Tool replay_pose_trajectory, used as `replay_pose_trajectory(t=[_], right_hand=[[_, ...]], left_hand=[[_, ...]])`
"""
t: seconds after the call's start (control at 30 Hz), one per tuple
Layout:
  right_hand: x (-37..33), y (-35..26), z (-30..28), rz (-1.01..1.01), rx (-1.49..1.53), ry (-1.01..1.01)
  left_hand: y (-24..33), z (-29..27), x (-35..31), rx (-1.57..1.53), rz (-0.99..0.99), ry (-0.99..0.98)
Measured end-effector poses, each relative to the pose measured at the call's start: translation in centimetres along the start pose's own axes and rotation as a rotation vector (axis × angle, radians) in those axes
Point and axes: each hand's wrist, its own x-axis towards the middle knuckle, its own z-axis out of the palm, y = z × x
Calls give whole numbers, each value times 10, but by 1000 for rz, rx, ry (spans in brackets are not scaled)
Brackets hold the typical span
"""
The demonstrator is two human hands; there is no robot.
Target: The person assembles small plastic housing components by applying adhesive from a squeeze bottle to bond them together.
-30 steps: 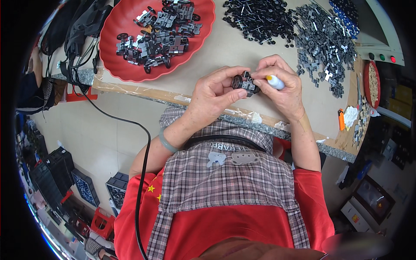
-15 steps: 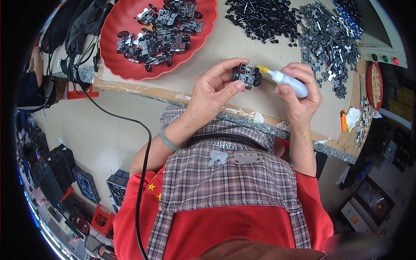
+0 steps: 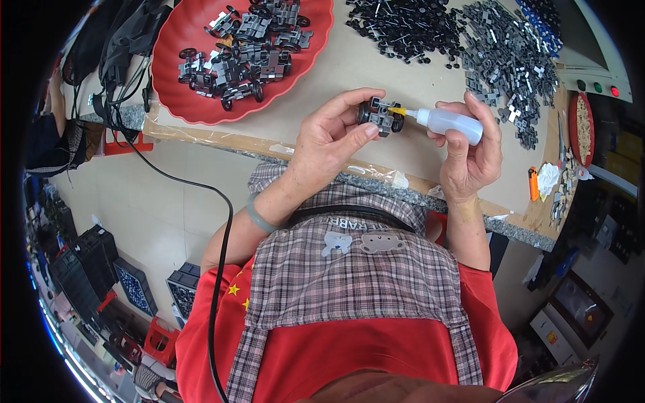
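Tabletop: beige-covered, taped along its near edge.
Red bowl: one, toward the left edge, holding wheeled assemblies.
Grey parts: heap, toward the far right corner.
Black parts: heap, left of the grey.
Left hand: thumb and fingers pinching the wheeled piece.
Right hand: fingers curled around the bottle; we cannot tell whether it squeezes.
Squeeze bottle: whitish; half a second ago we saw it slanting beside the piece, now it lies nearer level.
Wheeled piece: one, held above the tabletop's near edge, about midway along.
Yellow nozzle: now brought over the piece, contact uncertain; we judge that application is starting or under way.
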Motion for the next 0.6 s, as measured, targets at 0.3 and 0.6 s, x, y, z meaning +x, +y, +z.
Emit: replay_pose_trajectory(t=[0.3,0.6], right_hand=[[-1,1,-1,-20,-66,-38],[1,-1,-2,-26,-113,-59]], left_hand=[[0,0,0,-4,3,-10],[0,0,0,-8,-3,-17]])
